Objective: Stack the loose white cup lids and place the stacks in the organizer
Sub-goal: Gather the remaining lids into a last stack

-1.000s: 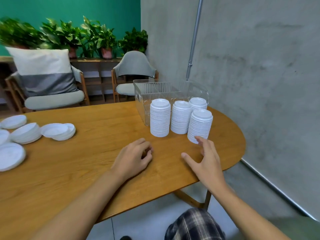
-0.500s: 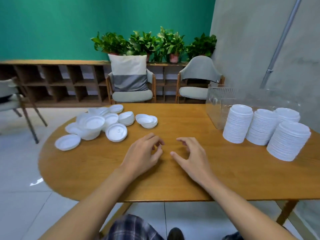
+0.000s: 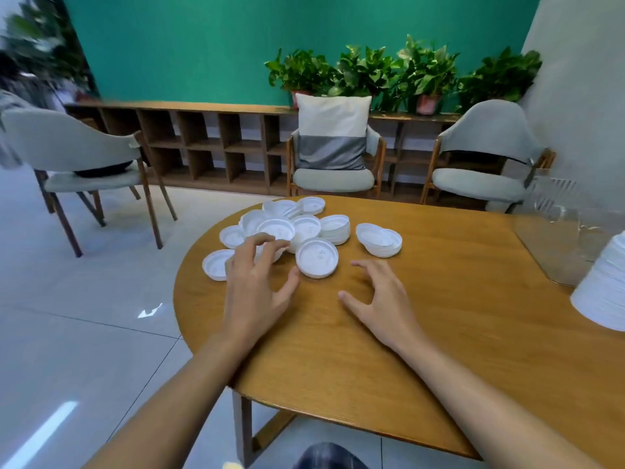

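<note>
Several loose white cup lids [image 3: 306, 228] lie in a heap at the far left end of the wooden table [image 3: 439, 319]; one lid [image 3: 317, 257] lies apart at the front of the heap. A short stack of lids [image 3: 379, 239] sits to the right of it. My left hand [image 3: 257, 282] hovers spread over the near side of the heap, fingertips at the lids, holding nothing. My right hand [image 3: 378, 299] is spread over bare wood just right of the front lid, empty. At the right edge stand a tall lid stack [image 3: 605, 292] and the clear organizer [image 3: 554, 238].
Three grey chairs [image 3: 338, 157] stand around the table's far side, in front of a low wooden shelf with potted plants. The table's rounded left edge drops to a tiled floor.
My view has swung left from the stacks and organizer toward the loose lids. Both hands have travelled left across the table and have spread open near the heap.
</note>
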Demonstrator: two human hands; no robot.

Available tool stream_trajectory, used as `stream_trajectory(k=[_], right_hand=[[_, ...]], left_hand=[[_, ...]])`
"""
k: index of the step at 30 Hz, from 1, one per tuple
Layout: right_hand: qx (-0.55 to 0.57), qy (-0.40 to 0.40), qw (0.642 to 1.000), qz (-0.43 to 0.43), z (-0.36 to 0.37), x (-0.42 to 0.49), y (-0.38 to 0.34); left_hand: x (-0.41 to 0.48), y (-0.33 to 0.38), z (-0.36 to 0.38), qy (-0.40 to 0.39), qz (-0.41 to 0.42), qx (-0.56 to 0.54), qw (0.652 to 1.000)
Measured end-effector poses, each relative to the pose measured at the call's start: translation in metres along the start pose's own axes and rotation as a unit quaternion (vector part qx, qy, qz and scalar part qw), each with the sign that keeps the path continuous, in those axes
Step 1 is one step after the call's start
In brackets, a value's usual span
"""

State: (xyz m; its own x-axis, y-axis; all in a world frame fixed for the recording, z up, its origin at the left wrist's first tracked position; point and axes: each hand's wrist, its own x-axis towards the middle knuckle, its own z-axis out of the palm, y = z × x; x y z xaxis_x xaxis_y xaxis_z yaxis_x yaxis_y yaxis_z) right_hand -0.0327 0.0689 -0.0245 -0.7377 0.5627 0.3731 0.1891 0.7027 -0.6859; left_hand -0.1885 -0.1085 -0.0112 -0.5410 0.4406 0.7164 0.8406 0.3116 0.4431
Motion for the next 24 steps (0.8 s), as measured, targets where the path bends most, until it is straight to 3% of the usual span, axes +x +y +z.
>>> stream_trajectory(k=[4, 10, 14, 24], right_hand=[[0.002, -0.003, 1.0, -0.028, 0.021, 0.023, -0.006], [-0.019, -0.023, 0.999, -0.018, 0.044, 0.054, -0.009], [-0.031, -0.026, 0.999, -0.03, 0.052, 0.064, -0.006], [-0.011, -0.015, 0.999, -0.042, 0.028, 0.049, 0.005]], left_hand=[[0.016, -0.036, -0.002, 0.005, -0.076, 0.064, 0.995], [0.039, -0.064, -0.004, -0.078, -0.173, 0.018, 0.982], [0.042, -0.072, 0.003, -0.119, -0.157, 0.032, 0.98], [0.032, -0.046, 0.016, -0.097, -0.079, 0.053, 0.991]])
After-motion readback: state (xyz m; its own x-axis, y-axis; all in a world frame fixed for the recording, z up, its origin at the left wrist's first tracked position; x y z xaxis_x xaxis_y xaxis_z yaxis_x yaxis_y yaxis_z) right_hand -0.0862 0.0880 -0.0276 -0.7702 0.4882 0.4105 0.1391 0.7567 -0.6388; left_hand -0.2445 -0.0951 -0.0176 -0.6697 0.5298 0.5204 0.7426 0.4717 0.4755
